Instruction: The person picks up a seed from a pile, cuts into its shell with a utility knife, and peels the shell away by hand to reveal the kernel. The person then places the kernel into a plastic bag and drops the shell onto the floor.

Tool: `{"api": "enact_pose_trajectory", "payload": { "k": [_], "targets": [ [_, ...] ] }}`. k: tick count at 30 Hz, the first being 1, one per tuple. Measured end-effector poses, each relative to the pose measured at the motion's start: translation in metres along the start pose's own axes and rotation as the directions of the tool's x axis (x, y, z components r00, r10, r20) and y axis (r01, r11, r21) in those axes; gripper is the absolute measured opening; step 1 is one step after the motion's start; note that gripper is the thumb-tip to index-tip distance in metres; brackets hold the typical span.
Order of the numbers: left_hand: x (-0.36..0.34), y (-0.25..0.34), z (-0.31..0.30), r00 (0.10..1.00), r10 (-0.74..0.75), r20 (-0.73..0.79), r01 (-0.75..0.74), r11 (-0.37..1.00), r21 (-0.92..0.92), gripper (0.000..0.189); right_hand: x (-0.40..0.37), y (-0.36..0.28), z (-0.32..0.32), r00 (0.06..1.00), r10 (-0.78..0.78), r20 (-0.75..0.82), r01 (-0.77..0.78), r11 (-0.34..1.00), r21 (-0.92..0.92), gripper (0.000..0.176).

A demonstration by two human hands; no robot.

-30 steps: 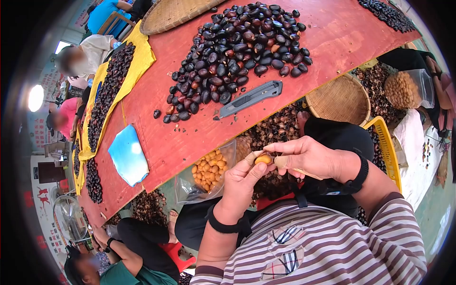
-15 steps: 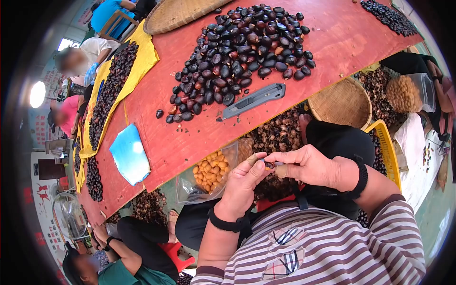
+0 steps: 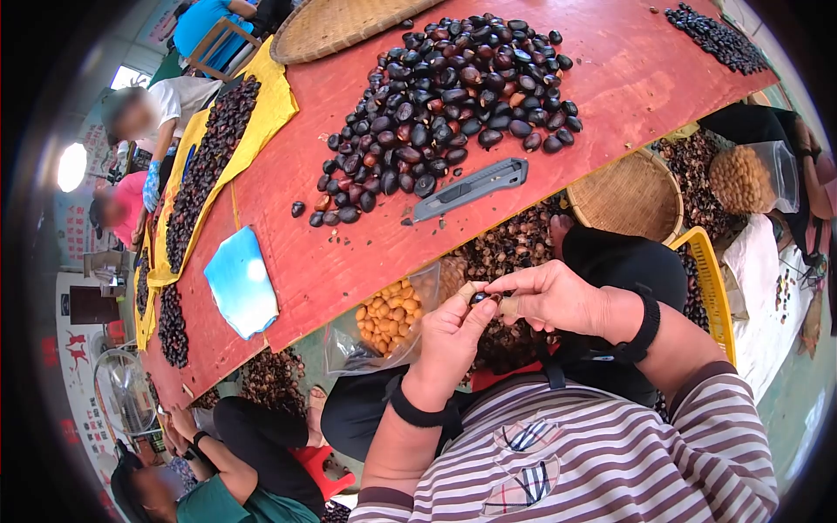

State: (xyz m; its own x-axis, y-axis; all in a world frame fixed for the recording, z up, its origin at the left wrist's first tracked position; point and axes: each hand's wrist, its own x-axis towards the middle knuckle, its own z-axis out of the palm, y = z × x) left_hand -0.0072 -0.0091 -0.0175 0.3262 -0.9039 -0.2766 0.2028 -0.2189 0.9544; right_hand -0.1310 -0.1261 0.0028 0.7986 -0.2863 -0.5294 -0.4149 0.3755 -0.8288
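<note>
A small dark nut sits at the fingertips of both hands, over my lap. My left hand has its thumb and forefinger closed around it. From the other side, my right hand pinches at the nut's edge, its fingers partly hiding it. Tan wraps cover some fingertips. Left of my hands, an open clear plastic bag holds orange-yellow kernels. On the red table beyond lies a large heap of glossy dark nuts, with a grey utility knife in front of it.
A blue-and-white cloth lies near the table edge. Farther left, dark nuts cover a yellow sheet. A wicker basket and yellow crate stand to the right. Shell pieces lie below. Other people sit around the table.
At my fingertips the nut now shows a rounded dark side, where an orange patch showed before. My hands stay nearly in place. The far-left person's gloved hand has moved lower.
</note>
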Motion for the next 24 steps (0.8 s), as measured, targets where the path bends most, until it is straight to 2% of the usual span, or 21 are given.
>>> {"api": "enact_pose_trajectory", "payload": {
  "k": [2, 5, 8, 11, 14, 17, 20, 23, 24],
  "targets": [
    [0.002, -0.003, -0.001, 1.0, 0.004, 0.021, -0.004, 1.0, 0.01, 0.025, 0.0, -0.002, -0.001, 1.0, 0.012, -0.003, -0.012, 0.999, -0.036, 0.03],
    [0.001, -0.003, 0.001, 0.998, -0.041, 0.042, 0.04, 0.999, 0.011, 0.025, 0.017, 0.03, -0.004, 0.926, -0.378, 0.002, 0.364, 0.889, -0.28, 0.03],
    [0.001, -0.002, -0.002, 0.992, -0.095, 0.079, 0.095, 0.995, 0.0, 0.029, 0.013, 0.021, -0.003, 0.947, -0.32, 0.002, 0.305, 0.9, -0.312, 0.028],
    [0.0, -0.001, -0.002, 0.996, -0.06, 0.071, 0.059, 0.998, 0.01, 0.029, 0.005, 0.005, -0.001, 0.998, -0.06, -0.012, 0.059, 0.996, -0.059, 0.026],
    [0.001, 0.001, -0.001, 0.997, -0.029, 0.078, 0.028, 1.0, 0.014, 0.029, 0.004, 0.001, 0.0, 0.998, 0.06, -0.028, -0.06, 0.998, 0.016, 0.025],
    [-0.001, -0.002, -0.003, 0.997, -0.07, 0.012, 0.068, 0.989, 0.131, 0.029, 0.004, 0.006, 0.002, 0.998, -0.012, -0.068, 0.011, 1.0, -0.007, 0.024],
    [-0.002, 0.001, -0.003, 0.997, -0.067, 0.025, 0.07, 0.992, -0.109, 0.03, 0.005, 0.015, 0.006, 0.95, -0.283, -0.134, 0.24, 0.932, -0.271, 0.023],
    [0.001, 0.003, -0.001, 0.995, -0.098, 0.032, 0.103, 0.966, -0.236, 0.029, 0.008, 0.021, 0.009, 0.887, -0.433, -0.158, 0.4, 0.894, -0.2, 0.022],
    [0.001, 0.003, -0.001, 0.995, -0.091, 0.041, 0.097, 0.974, -0.204, 0.029, 0.006, 0.019, 0.009, 0.915, -0.379, -0.138, 0.36, 0.922, -0.145, 0.022]
  ]
}}
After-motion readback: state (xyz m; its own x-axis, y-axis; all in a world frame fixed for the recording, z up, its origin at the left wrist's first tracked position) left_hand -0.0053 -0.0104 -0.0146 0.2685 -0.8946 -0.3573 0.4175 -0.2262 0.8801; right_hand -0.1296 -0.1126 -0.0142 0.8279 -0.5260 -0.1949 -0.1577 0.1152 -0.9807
